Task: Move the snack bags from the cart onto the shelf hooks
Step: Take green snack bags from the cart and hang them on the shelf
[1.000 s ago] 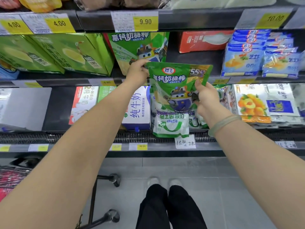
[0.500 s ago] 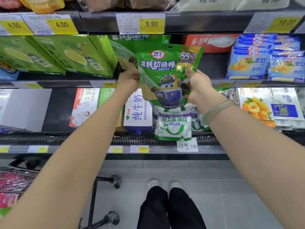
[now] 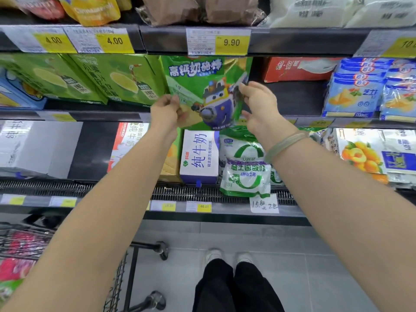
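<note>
Green foil snack bag (image 3: 202, 86), glossy, with white block lettering across the top, a cartoon aeroplane figure in purple and white at the middle, and gold at the upper right and lower left corners. It is held upright and face-out at the second shelf tier, and its top edge is hidden behind the price rail (image 3: 304, 39) just under the 9.90 tag (image 3: 231, 42). Left hand (image 3: 165, 111) pinches the bag's left edge low down, fingers curled tight. Right hand (image 3: 258, 106) grips the right edge, fingertips folded onto the front and thumb lower; a pale bracelet (image 3: 286, 143) sits on that wrist. The bag's left side lies just beside the green cartons (image 3: 121, 79); whether they touch, I cannot tell. To its right a dark open gap runs along the shelf to the red box (image 3: 292, 68), with blue packets (image 3: 355, 93) further on. The bag's bottom edge hangs past the shelf lip, above a white-and-purple milk carton (image 3: 199, 156) and a white-and-green pouch (image 3: 245, 172) on the tier below. Wire cart (image 3: 27, 242) stands at the lower left, red and green packs inside, well apart from the bag. Grey tiled floor (image 3: 315, 278) is open to the right of the person's legs.
</note>
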### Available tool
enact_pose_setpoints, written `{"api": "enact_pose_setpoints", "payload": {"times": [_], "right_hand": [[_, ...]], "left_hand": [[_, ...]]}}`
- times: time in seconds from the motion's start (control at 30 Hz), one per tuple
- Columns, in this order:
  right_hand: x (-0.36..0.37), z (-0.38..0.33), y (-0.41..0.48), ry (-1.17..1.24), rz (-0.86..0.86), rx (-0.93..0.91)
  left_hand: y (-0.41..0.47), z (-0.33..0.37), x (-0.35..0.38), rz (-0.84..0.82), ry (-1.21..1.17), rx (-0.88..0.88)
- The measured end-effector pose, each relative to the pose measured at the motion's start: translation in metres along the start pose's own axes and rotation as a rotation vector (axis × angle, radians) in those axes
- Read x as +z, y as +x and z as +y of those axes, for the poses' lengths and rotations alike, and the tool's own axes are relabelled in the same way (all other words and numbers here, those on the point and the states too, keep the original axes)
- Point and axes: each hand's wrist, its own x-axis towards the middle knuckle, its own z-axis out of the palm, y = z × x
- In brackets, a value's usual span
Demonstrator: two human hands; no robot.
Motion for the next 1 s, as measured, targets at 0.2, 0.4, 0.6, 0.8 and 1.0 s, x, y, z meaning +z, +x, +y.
{"api": "enact_pose_setpoints", "payload": {"times": [0.2, 0.4, 0.6, 0.8, 1.0], "right_hand": [[0.009, 0.018, 0.003, -0.212, -0.157, 0.229], [0.019, 0.029, 0.014, -0.157, -0.167, 0.213], [0.033, 0.030, 0.017, -0.160, -0.159, 0.234], [0.041, 0.019, 0.027, -0.158, -0.064, 0.156], [0.043, 0.026, 0.031, -0.143, -0.081, 0.095]], "left_hand": [[0.019, 0.012, 0.020, 0.102, -0.150, 0.090], [0.004, -0.020, 0.028, 0.160, 0.214, 0.177], [0.010, -0.043, 0.033, 0.022, 0.374, 0.106], [0.035, -0.029, 0.030, -0.137, 0.573, 0.150], [0.038, -0.024, 0.025, -0.286, 0.669, 0.127]]}}
